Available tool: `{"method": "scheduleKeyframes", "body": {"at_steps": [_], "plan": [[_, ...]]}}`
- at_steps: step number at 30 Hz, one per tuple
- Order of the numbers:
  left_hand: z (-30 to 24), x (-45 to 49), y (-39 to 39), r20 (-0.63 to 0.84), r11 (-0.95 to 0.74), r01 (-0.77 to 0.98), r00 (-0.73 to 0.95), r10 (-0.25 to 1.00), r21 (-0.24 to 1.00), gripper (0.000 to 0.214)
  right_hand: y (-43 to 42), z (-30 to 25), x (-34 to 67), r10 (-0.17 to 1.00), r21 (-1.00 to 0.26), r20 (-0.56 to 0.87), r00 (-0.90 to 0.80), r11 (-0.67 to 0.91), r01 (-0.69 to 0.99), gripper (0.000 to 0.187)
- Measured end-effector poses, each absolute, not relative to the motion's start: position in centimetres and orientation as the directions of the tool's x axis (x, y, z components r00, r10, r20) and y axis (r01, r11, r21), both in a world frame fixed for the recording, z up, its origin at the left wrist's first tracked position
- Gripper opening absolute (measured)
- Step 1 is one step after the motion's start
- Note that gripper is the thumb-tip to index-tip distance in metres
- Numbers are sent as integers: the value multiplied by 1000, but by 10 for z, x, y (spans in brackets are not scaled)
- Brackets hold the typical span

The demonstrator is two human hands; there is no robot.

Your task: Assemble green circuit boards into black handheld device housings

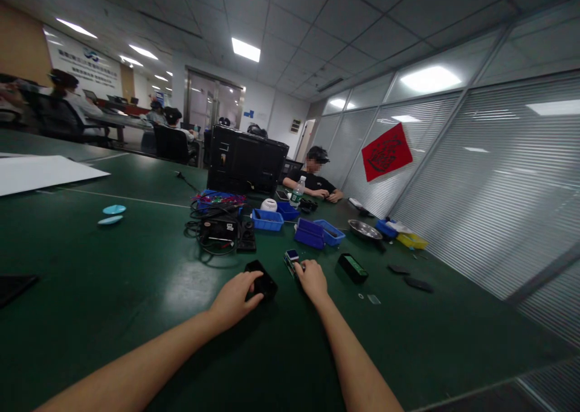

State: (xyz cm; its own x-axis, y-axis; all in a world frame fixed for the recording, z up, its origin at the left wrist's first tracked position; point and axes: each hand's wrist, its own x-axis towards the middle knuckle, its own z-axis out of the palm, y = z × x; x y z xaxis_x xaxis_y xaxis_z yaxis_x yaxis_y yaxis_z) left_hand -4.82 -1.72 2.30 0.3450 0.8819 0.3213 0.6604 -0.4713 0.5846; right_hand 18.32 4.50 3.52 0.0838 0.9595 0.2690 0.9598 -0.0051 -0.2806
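Note:
My left hand [236, 298] grips a black open plastic case [268, 284] by its left side, thumb near the front and fingers over the rim. The case rests on the green table. To its right, my right hand [312, 277] has its fingers closed on a small circuit board [289, 266] with a little screen [292, 255] at its far end. The hand covers the near part of the board. Further right lies a second black case [353, 268] with a green board inside. A small ring [360, 296] and a clear square piece [374, 299] sit in front of that case.
Beyond my hands are a black soldering station [220, 234] with cables, blue bins [267, 220], a bottle [298, 191] and a monitor [247, 161]. A metal bowl [365, 229] and black covers [417, 284] lie right. A person [312, 179] sits across the table.

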Motion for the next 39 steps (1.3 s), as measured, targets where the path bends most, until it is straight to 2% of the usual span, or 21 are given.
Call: {"method": "scheduleKeyframes", "body": {"at_steps": [4, 8, 12, 15, 18, 22, 25, 28, 31, 34, 39], "plan": [[21, -48, -16, 313, -471, 657, 352, 882, 588, 40, 41, 34, 173, 932, -336, 360, -48, 177, 925, 20], [20, -48, -15, 305, -444, 656, 323, 896, 610, 47, 37, 37, 167, 901, -374, 406, -152, 316, 872, 20], [19, -49, -14, 293, -423, 647, 305, 906, 634, 50, 37, 38, 170, 926, -423, 373, -54, 222, 878, 30], [18, -49, -13, 296, -424, 644, 303, 906, 637, 49, 38, 37, 171, 956, -391, 289, -55, 171, 904, 32], [17, -49, -13, 301, -434, 641, 313, 901, 633, 48, 35, 36, 168, 962, -351, 250, -107, 194, 916, 28], [17, -49, -13, 297, -430, 642, 311, 903, 635, 47, 31, 39, 164, 933, -354, 312, -177, 287, 890, 21], [16, -49, -12, 305, -432, 636, 306, 902, 639, 47, 31, 40, 164, 934, -413, 312, -177, 301, 859, 22], [15, -49, -12, 308, -427, 633, 296, 904, 646, 48, 32, 38, 166, 960, -500, 241, -145, 250, 829, 23], [14, -48, -12, 306, -425, 632, 294, 905, 649, 49, 32, 34, 167, 961, -552, 202, -188, 271, 788, 24], [14, -49, -12, 297, -420, 634, 298, 907, 649, 48, 30, 32, 164, 940, -521, 224, -257, 338, 784, 30], [16, -49, -12, 294, -412, 643, 289, 911, 646, 48, 30, 35, 163, 900, -361, 390, -194, 343, 867, 34]]}}
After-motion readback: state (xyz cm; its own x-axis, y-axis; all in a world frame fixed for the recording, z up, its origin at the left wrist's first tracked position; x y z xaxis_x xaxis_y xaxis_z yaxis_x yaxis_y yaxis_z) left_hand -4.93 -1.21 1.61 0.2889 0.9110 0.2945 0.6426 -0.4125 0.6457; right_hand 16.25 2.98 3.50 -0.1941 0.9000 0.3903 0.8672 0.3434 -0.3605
